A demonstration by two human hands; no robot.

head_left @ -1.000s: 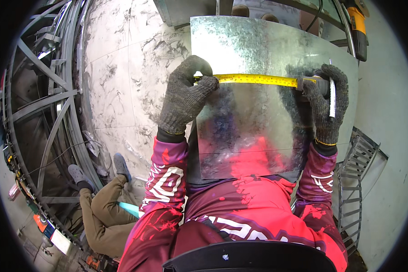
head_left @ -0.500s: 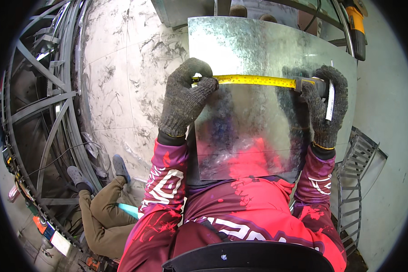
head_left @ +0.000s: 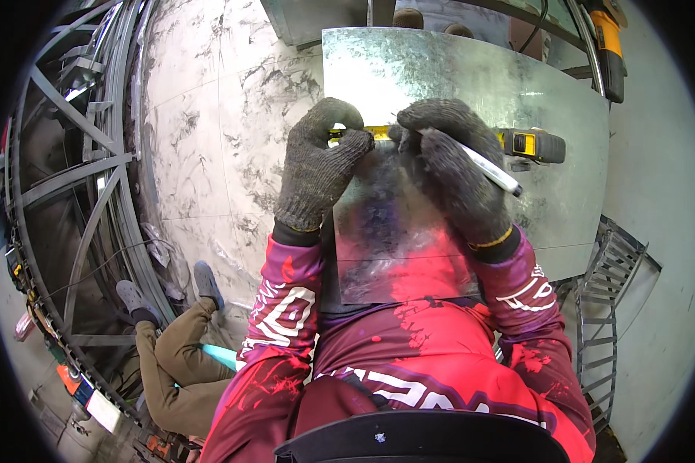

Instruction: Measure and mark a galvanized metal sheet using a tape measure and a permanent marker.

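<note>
A shiny galvanized metal sheet [head_left: 540, 92] lies in front of me, reaching to my waist. A yellow tape measure [head_left: 534, 144] is stretched across it, its case resting at the right. My left hand [head_left: 316, 166], in a dark knit glove, pins the tape's end at the sheet's left part. My right hand [head_left: 449, 166], also gloved, grips a white marker [head_left: 493, 170] and sits close beside the left hand, tip end down at the tape. My red patterned sleeves come up from below.
A yellow and black power tool [head_left: 611, 48] lies at the sheet's far right corner. A metal frame rack [head_left: 69, 177] runs along the left. Another person's legs in olive trousers [head_left: 170, 351] show at the lower left. A steel grate [head_left: 602, 309] stands at the right.
My right hand let go of the tape case at the right edge and moved left with the marker, next to my left hand. The tape case now lies on the sheet.
</note>
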